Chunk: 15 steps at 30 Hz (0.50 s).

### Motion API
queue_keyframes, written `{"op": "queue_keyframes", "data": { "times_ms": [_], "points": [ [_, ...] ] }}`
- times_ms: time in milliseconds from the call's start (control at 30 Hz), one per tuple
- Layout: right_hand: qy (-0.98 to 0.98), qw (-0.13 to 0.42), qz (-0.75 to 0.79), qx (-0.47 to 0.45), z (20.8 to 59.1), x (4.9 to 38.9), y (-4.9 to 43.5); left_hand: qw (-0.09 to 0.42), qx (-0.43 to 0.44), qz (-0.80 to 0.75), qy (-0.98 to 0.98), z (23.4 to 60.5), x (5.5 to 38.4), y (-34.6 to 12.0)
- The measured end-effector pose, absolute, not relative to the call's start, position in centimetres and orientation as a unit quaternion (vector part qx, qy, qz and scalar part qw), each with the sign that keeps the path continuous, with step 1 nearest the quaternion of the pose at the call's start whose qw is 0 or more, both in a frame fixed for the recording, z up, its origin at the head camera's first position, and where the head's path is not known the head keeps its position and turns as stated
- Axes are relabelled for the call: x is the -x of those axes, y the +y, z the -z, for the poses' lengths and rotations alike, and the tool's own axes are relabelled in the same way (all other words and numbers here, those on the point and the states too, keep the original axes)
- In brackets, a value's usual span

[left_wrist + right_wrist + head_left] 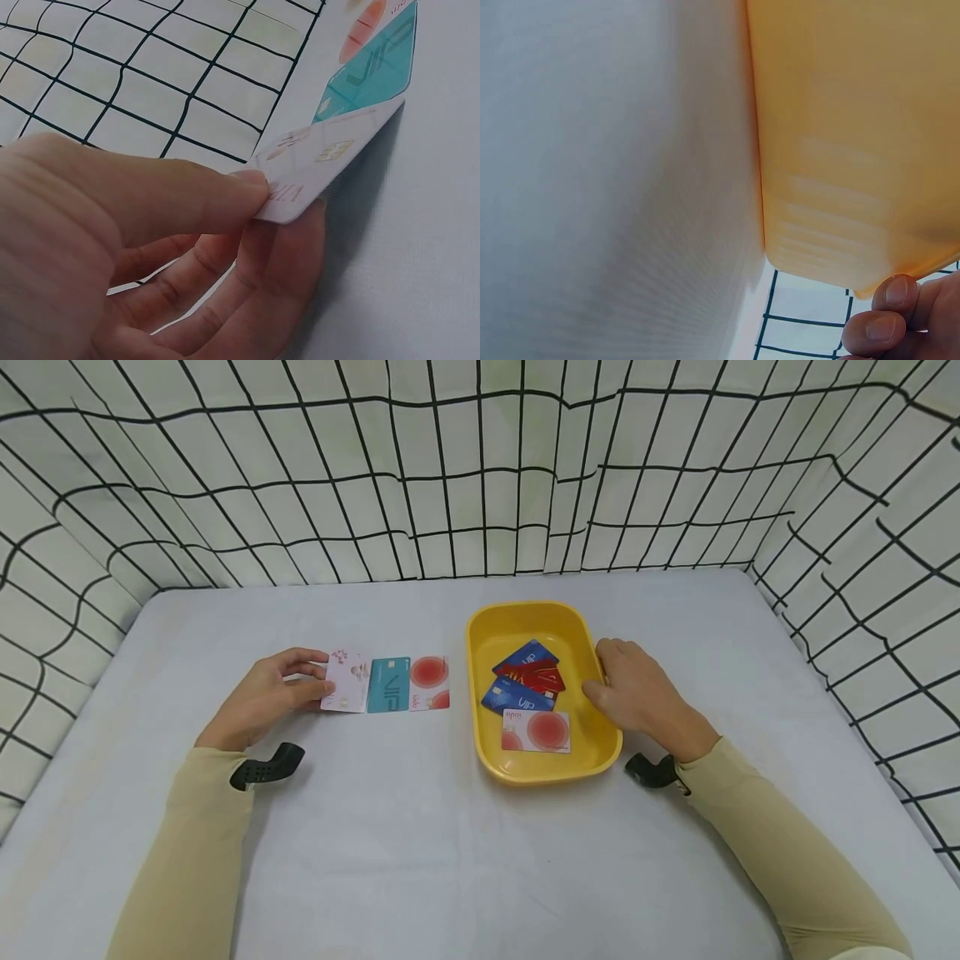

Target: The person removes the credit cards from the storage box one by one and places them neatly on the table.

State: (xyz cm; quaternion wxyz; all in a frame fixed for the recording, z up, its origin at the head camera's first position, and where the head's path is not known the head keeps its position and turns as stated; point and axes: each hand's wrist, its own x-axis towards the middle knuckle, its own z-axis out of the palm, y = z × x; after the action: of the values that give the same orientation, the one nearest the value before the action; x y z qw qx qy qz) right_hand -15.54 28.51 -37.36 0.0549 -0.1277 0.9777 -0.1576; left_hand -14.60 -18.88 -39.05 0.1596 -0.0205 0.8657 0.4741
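Observation:
My left hand (262,697) pinches a white bank card (347,681) at its left end, thumb on top and fingers beneath. In the left wrist view this white card (322,161) is tilted, its held end raised. To its right lie a teal VIP card (388,685) and a white card with red circles (430,683), side by side in a row. My right hand (637,689) grips the right rim of a yellow tray (592,752). Curled fingertips (881,328) show beside the tray's side wall (840,150) in the right wrist view.
Inside the tray are overlapping blue cards (517,697), a red card (551,677) and another white card with red circles (547,731). A white cloth covers the table (420,860). Black wire grid (480,468) stands along the back and both sides.

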Motion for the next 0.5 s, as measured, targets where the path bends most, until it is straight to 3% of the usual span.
{"op": "queue_keyframes", "data": {
  "times_ms": [500],
  "points": [
    [0.978, 0.055, 0.158, 0.128, 37.38, 15.55, 28.49, 0.165, 0.033, -0.416, 0.893, 39.27, 14.75, -18.91]
  ]
}}
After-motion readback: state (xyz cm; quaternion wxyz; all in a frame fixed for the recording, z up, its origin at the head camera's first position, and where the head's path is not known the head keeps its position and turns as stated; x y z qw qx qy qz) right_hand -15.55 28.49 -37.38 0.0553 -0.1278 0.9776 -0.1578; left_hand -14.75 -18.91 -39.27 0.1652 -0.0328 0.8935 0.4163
